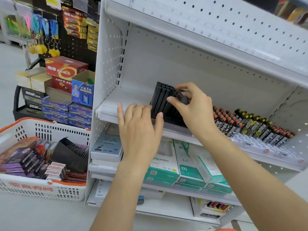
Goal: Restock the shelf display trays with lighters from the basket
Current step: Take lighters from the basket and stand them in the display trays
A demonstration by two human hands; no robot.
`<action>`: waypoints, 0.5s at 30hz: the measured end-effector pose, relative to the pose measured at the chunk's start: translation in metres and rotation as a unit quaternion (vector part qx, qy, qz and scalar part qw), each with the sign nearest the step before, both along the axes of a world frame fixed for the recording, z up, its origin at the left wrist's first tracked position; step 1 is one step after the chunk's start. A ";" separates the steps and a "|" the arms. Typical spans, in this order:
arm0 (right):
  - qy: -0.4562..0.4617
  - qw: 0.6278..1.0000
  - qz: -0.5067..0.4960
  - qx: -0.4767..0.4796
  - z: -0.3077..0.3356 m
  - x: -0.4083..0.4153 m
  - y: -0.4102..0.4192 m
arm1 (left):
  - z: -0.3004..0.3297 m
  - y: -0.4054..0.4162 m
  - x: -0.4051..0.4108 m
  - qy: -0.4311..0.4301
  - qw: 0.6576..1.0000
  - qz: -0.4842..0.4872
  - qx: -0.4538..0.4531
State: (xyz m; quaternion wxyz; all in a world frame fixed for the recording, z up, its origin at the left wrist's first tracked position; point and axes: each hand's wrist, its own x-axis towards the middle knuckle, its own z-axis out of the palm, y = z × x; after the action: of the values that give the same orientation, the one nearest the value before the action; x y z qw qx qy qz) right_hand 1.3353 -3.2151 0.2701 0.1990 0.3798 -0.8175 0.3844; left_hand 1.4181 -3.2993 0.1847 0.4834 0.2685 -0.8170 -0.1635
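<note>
Patterned lighters [250, 125] are crowding the clear ridged tray [273, 151] to the right on the white metal shelf [133, 95], boxed chargers [183, 165] stacking up below. The right hand [191, 104] is pinching a small dark lighter [182, 98] just above the black display tray [165, 102], while the left hand [140, 129] is lying with fingers straight, touching the tray's near side. The slotted white basket [50, 190] is sitting left, packed with boxes.

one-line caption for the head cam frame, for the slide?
Right hand slots a black lighter into the black display tray while left hand steadies it.
</note>
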 end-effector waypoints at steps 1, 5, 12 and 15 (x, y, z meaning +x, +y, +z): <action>0.005 1.000 -0.003 0.003 -0.001 -0.001 -0.001 | 0.000 0.000 0.000 0.001 1.000 -0.002 -0.001; 0.045 0.998 -0.013 0.043 0.003 -0.004 -0.006 | 0.000 -0.001 0.000 0.003 1.000 -0.010 0.002; 0.063 0.989 -0.030 0.128 0.013 -0.007 -0.001 | 0.001 -0.001 0.001 0.003 1.000 -0.016 0.006; 0.031 0.988 -0.009 0.149 0.020 0.000 0.003 | 0.001 -0.001 0.001 0.003 1.000 -0.017 0.005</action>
State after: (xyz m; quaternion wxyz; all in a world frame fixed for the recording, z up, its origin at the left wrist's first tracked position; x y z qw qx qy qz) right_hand 1.3358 -3.2121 0.2902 0.1687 0.4094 -0.8627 0.2441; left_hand 1.4196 -3.3001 0.1852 0.4816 0.2561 -0.8194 -0.1763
